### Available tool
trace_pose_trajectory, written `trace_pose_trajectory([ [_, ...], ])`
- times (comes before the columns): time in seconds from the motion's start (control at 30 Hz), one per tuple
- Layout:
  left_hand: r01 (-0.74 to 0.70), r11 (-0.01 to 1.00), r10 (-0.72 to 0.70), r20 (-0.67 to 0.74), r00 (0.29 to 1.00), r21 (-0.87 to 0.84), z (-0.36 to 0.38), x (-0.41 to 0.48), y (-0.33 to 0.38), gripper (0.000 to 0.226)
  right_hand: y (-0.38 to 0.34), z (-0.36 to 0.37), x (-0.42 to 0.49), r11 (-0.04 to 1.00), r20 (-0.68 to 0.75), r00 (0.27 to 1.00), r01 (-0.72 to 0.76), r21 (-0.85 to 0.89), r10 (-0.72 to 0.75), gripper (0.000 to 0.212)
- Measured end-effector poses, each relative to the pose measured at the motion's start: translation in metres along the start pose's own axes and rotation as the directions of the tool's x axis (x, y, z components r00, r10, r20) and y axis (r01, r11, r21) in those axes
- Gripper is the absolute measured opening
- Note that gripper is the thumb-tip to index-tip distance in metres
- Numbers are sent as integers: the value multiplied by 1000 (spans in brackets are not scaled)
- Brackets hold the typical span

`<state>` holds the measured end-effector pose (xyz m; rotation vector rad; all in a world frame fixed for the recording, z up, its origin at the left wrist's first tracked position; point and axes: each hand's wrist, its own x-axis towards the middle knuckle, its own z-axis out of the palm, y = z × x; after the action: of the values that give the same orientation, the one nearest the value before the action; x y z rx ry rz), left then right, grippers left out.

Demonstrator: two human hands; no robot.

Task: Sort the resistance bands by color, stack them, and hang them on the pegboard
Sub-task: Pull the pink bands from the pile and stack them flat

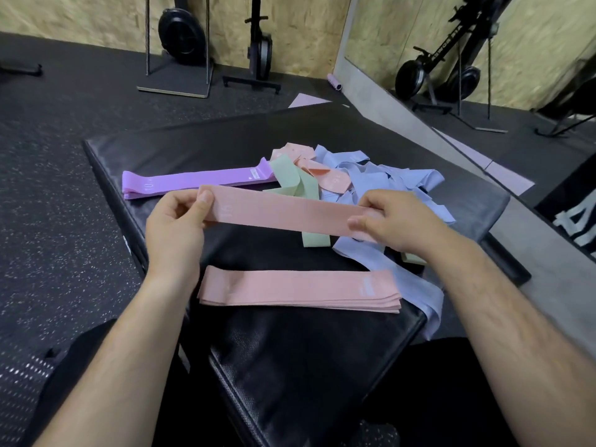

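Black bench pad, both hands pinching pink band ends

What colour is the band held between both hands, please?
The band is pink; head view.

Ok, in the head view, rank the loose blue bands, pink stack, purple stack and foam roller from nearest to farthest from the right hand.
From the right hand holding the pink band:
1. loose blue bands, just beyond it.
2. pink stack, nearer the person.
3. purple stack, across on the left.
4. foam roller, far off by the wall.
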<state>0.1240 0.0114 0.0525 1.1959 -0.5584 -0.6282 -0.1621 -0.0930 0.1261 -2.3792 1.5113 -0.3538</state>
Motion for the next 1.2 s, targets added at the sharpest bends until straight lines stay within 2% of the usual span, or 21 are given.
trace_pose_trajectory([
  [0.07, 38, 999, -38, 9, 999, -23, -6, 1, 1, 11, 11, -4, -7, 998, -38, 999, -25, 49, 27, 16],
  [0.17, 69, 997, -69, 28, 997, 25, -9, -1, 2, 15, 29, -5, -19, 971, -86, 993, -60, 230, 81, 10],
  [0.27, 40, 983, -51, 59, 997, 178, -16, -7, -1, 12, 40, -1, -34, 928, -105, 989, -64, 366, 109, 21],
  [0.33, -40, 945, -3, 130, 991, 324, -25, -13, -1, 6, 45, 6, -44, 918, -96, 988, -72, 390, 119, 26],
  [0.37, -92, 910, 20, 177, 984, 405, -29, -17, -1, 13, 47, 9, -49, 916, -82, 989, -79, 394, 120, 28],
  [0.47, -236, 794, 55, 320, 946, 561, -37, -35, 1, 27, 51, 20, -62, 936, -58, 994, -72, 345, 97, 27],
  [0.63, -428, 555, 79, 467, 881, 713, -43, -48, -3, 26, 55, 38, -75, 985, -29, 997, -60, 159, 66, 19],
  [0.77, -514, 500, 110, 537, 836, 697, -47, -49, -1, 20, 54, 43, -80, 997, -26, 1000, -16, 77, 18, 14],
  [0.83, -539, 481, 106, 564, 819, 692, -50, -47, -2, 25, 54, 45, -81, 998, -19, 1000, 14, 57, -13, 13],
  [0.9, -554, 455, 93, 581, 808, 697, -54, -43, -6, 35, 53, 47, -82, 999, -3, 1000, 28, 39, -28, 18],
  [1.0, -631, 411, 95, 657, 748, 658, -55, -43, -6, 32, 51, 48, -82, 994, 1, 997, 72, -78, -73, 29],
  [1.07, -664, 398, 15, 719, 695, 633, -54, -46, -1, 52, 46, 47, -82, 985, 16, 991, 132, -109, -131, 34],
  [1.13, -680, 377, -79, 753, 653, 629, -53, -45, 0, 72, 41, 46, -80, 977, 90, 978, 194, -92, -186, 46],
  [1.2, -684, 369, -122, 763, 635, 629, -53, -42, -4, 77, 37, 46, -77, 965, 186, 958, 240, -107, -218, 64],
])
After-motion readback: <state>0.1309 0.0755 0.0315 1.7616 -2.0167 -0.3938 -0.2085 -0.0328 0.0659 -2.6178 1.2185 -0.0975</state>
